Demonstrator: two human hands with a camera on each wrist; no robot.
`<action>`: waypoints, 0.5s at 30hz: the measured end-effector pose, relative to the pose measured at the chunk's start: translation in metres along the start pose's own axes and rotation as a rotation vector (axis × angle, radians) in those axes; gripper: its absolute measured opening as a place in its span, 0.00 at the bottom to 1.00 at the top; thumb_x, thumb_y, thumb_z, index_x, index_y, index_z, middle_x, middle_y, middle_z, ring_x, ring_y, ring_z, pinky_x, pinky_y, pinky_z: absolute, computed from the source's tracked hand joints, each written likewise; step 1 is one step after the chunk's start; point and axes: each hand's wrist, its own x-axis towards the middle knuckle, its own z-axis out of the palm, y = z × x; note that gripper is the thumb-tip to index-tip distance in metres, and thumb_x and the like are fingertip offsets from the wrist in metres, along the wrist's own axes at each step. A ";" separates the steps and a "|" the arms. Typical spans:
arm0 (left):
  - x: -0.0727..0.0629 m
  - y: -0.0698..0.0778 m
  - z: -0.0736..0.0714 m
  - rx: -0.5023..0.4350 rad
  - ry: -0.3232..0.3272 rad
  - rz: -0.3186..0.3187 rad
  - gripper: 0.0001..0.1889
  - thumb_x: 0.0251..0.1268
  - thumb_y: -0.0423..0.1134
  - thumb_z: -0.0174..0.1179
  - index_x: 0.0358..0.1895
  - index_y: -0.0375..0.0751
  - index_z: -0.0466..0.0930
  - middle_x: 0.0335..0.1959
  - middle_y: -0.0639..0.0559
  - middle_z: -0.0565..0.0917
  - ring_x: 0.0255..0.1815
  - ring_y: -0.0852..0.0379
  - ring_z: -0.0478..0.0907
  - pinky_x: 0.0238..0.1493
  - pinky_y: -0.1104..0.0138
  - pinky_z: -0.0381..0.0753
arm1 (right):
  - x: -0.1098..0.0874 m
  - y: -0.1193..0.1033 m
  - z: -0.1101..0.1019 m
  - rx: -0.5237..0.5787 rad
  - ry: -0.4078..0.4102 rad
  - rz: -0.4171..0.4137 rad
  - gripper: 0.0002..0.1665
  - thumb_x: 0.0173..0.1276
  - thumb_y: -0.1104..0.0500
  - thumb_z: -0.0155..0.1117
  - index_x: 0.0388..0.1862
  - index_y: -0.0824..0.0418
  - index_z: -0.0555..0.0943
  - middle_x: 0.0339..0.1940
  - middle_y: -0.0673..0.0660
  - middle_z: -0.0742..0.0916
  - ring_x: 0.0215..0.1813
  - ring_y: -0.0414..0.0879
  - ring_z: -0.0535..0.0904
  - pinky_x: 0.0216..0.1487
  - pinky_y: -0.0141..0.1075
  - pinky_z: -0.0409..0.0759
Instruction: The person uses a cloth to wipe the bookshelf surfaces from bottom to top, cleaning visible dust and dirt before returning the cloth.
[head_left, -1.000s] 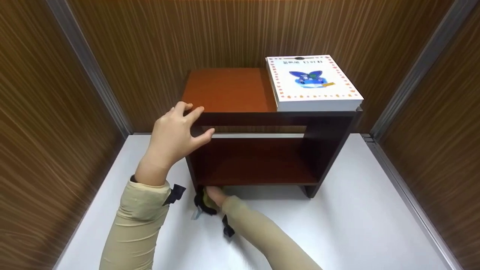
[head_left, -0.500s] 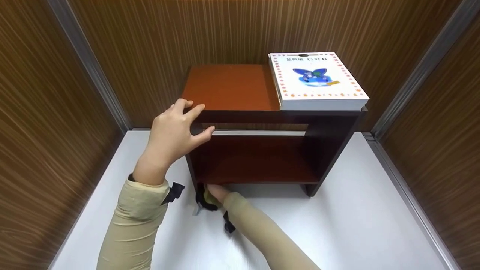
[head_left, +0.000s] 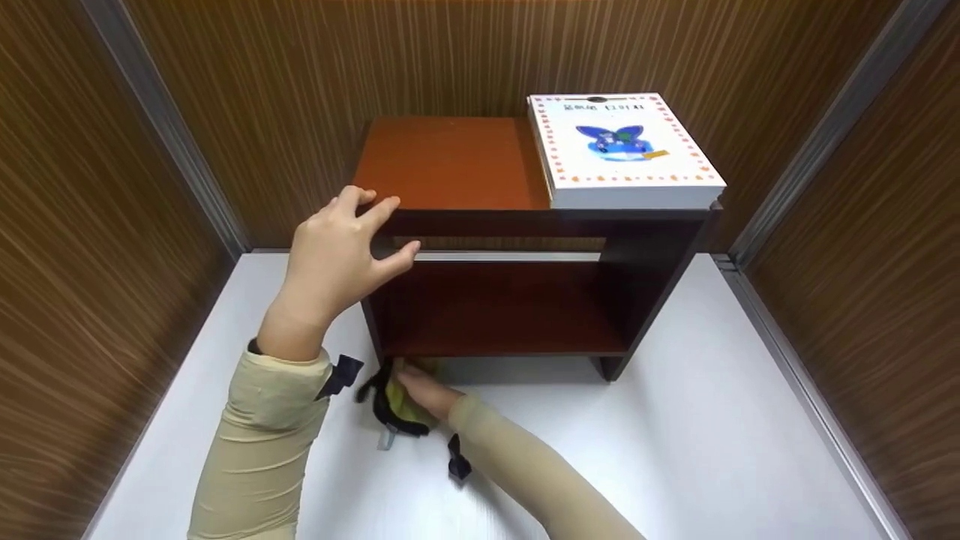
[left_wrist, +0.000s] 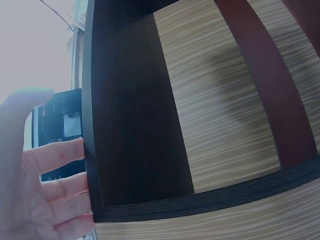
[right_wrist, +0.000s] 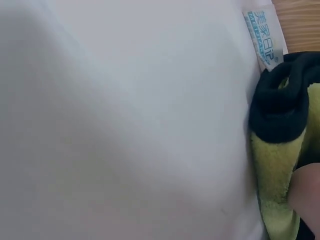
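A small dark brown two-tier shelf (head_left: 502,307) with an orange-brown top stands on the white surface. My left hand (head_left: 330,255) is at its upper left front corner, thumb held apart. In the left wrist view, the fingertips (left_wrist: 75,150) of that hand touch the edge of the shelf's side panel. Low at the left, my right hand (head_left: 424,390) holds a yellow-green cleaning cloth (head_left: 405,409) with black edging against the space under the bottom board. Its fingertips are hidden there. The right wrist view shows the cloth (right_wrist: 277,165) bunched, its white printed tag (right_wrist: 264,37) sticking out.
A thick white picture book or stack (head_left: 626,142) with a blue butterfly on its cover lies on the right half of the shelf top. Wood-grain walls (head_left: 442,60) close in the back and both sides. The white tabletop (head_left: 720,420) spreads around the shelf.
The right hand and the cloth have shifted a little left and outward, so more of the cloth shows from under the bottom board. The left hand stays at the shelf corner. The view tilts slightly.
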 end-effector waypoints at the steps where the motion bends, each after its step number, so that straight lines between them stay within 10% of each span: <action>1: 0.000 -0.001 0.000 -0.002 0.005 -0.002 0.29 0.56 0.58 0.58 0.55 0.40 0.79 0.49 0.37 0.76 0.43 0.40 0.78 0.41 0.49 0.77 | 0.000 0.001 0.001 -0.006 -0.015 -0.010 0.43 0.69 0.34 0.43 0.75 0.52 0.50 0.74 0.53 0.59 0.72 0.49 0.52 0.69 0.45 0.51; 15: -0.003 -0.002 0.006 -0.019 0.041 -0.022 0.29 0.56 0.58 0.58 0.55 0.39 0.79 0.49 0.37 0.76 0.45 0.39 0.77 0.48 0.49 0.75 | 0.001 0.011 0.001 -0.003 0.001 -0.061 0.39 0.68 0.36 0.48 0.73 0.50 0.57 0.68 0.52 0.68 0.68 0.48 0.61 0.67 0.42 0.58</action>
